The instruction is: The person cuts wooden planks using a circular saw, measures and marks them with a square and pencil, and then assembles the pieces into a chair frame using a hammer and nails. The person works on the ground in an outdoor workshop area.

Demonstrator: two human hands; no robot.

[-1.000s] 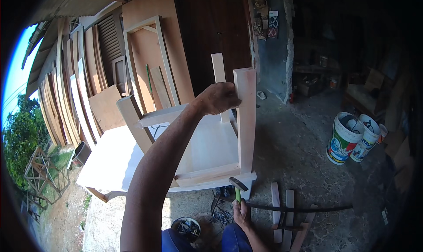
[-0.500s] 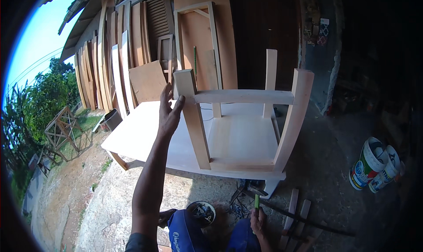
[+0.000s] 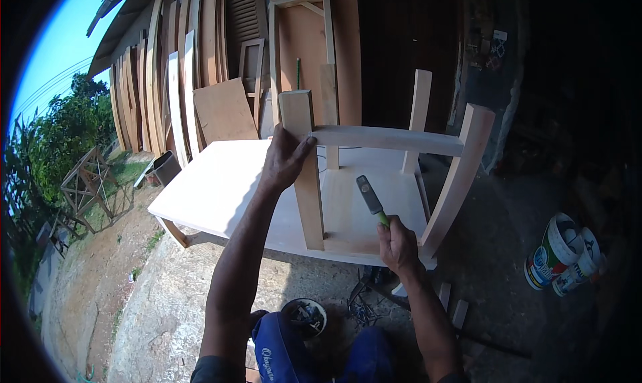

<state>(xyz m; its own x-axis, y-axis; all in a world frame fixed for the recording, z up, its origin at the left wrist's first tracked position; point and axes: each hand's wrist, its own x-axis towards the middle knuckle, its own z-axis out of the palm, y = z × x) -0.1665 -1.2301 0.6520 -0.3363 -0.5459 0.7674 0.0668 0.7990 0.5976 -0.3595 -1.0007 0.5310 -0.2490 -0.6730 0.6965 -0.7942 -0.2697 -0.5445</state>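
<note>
An unpainted wooden furniture frame (image 3: 388, 139) stands legs-up on a pale tabletop, a flat panel at its base and a rail joining the two near legs. My left hand (image 3: 283, 159) is closed round the upper part of its near left leg (image 3: 307, 202), thumb by the rail joint. In front of the near right leg, my right hand (image 3: 400, 246) grips the green handle of a hammer (image 3: 369, 194), its dark grey head raised above the base panel and apart from the wood.
The pale tabletop (image 3: 200, 182) reaches away to the left. A bucket of small dark pieces (image 3: 322, 329) sits by my knees. Paint buckets (image 3: 554, 249) stand at right, wood offcuts (image 3: 460, 313) lie on the floor, and boards (image 3: 157, 82) lean on the wall behind.
My right hand has lifted the hammer from near my knee to above the base panel. My left hand now wraps the leg instead of resting against its side with fingers extended.
</note>
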